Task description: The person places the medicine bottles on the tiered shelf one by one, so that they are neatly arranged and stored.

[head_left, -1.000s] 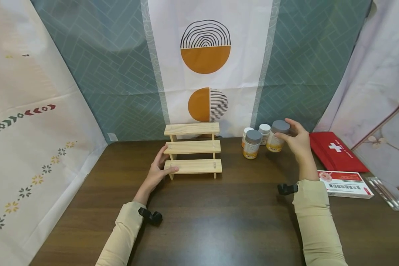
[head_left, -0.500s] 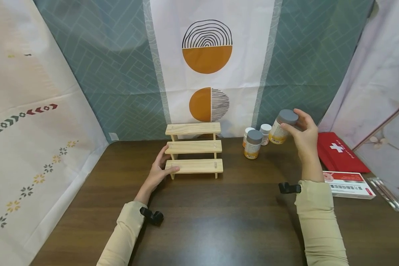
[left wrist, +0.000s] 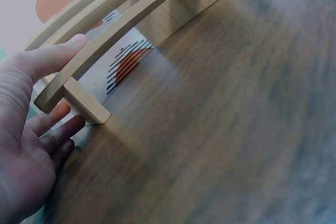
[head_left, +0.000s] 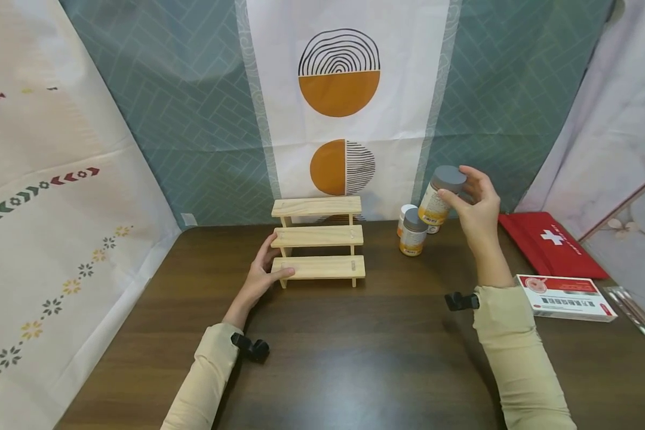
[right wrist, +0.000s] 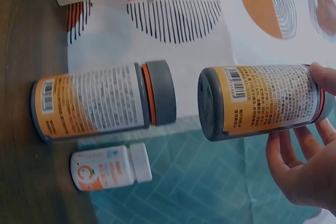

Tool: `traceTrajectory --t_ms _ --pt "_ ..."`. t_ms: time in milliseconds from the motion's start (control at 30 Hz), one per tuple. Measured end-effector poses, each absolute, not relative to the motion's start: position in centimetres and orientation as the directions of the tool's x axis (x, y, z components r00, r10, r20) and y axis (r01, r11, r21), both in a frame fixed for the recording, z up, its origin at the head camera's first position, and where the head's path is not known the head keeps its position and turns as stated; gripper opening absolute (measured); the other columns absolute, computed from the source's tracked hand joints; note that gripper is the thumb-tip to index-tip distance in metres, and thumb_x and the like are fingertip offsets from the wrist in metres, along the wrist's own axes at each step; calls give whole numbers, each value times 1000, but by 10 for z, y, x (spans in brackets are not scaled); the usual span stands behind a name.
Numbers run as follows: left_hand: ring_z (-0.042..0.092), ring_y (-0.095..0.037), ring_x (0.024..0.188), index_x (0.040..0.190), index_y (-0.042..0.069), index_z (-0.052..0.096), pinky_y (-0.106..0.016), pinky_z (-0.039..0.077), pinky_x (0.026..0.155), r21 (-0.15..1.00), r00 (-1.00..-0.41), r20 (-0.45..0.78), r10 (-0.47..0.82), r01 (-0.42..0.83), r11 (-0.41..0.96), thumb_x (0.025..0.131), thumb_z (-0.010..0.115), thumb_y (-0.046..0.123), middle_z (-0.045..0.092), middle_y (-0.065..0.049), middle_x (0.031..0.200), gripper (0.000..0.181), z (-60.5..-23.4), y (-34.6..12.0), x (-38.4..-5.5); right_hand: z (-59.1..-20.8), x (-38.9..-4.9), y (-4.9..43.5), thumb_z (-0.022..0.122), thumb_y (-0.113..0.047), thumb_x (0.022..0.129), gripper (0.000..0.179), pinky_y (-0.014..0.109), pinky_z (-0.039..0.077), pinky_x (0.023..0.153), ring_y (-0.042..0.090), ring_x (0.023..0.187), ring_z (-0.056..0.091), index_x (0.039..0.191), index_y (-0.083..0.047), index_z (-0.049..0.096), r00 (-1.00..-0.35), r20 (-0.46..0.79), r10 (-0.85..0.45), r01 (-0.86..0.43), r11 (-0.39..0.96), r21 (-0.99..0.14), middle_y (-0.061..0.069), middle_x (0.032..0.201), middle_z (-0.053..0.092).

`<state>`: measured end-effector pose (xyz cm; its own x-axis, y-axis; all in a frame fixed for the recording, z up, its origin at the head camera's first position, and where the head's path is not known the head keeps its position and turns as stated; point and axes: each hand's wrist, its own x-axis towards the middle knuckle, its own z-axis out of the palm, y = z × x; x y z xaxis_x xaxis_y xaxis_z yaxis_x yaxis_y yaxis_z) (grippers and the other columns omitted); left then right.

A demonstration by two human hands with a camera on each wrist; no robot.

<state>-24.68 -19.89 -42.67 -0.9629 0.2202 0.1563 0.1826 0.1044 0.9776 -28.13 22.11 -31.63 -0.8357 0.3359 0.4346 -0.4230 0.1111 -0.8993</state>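
Note:
My left hand point(head_left: 259, 279) holds the left end of a three-tier wooden stand point(head_left: 322, 237). In the left wrist view the thumb lies over the front shelf point(left wrist: 113, 32), and the other fingers are below it beside the leg. My right hand point(head_left: 481, 218) grips a grey-lidded supplement bottle point(head_left: 434, 204) near its lid, raised off the table and slightly tilted. Below it a matching grey-lidded bottle point(head_left: 412, 237) stands upright. One white-lidded bottle point(right wrist: 105, 169) is beside that one in the right wrist view; another is mostly hidden behind the held bottle in the head view.
At the right lie a red first aid kit pouch point(head_left: 552, 242), a red and white box point(head_left: 567, 297) and a pack of thin sticks point(head_left: 635, 313). A patterned cloth point(head_left: 344, 167) hangs behind the brown table point(head_left: 349, 346).
My right hand has lifted the grey-lidded bottle off the table, then carried it leftward above the other bottles. My left hand stays on the stand. The head view has shifted slightly.

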Motion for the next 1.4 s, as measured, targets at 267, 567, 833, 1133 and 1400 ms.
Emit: traceTrajectory --t_ms 267,567,833,1133,1400 --pt "29 -42 144 158 20 10 -56 15 121 978 -965 152 212 178 108 87 68 -1 35 -30 151 94 -427 -201 -246 -311 -281 202 76 -9 84 52 24 43 91 3 108 54 131 -19 58 -856 451 254 -408 204 -890 -3 129 58" --pt "29 -44 144 158 19 10 -57 16 120 979 -965 148 215 174 108 87 69 -1 36 -29 151 94 -427 -199 -247 -300 -284 180 76 -14 85 55 28 43 95 7 113 53 135 -12 54 -864 459 204 -420 210 -883 -6 127 56" --pt "30 -44 143 158 18 10 -57 15 120 978 -963 154 221 180 106 87 68 -1 35 -32 150 94 -427 -198 -248 -292 -290 154 74 -10 85 54 28 45 95 10 113 53 135 -9 53 -868 460 187 -446 117 -887 -7 122 56" --pt "29 -42 144 158 20 10 -57 11 121 978 -967 144 209 171 116 88 68 0 35 -31 150 93 -426 -201 -246 -287 -304 114 72 -5 85 55 27 49 95 10 110 52 136 -4 50 -880 439 179 -454 -47 -890 -4 123 56" --pt "26 -37 147 158 21 10 -58 9 121 974 -967 137 214 171 150 88 69 3 35 -25 152 93 -427 -202 -247 -287 -315 91 74 -6 83 55 25 49 91 12 107 54 134 -4 52 -882 452 136 -464 -70 -883 7 129 57"
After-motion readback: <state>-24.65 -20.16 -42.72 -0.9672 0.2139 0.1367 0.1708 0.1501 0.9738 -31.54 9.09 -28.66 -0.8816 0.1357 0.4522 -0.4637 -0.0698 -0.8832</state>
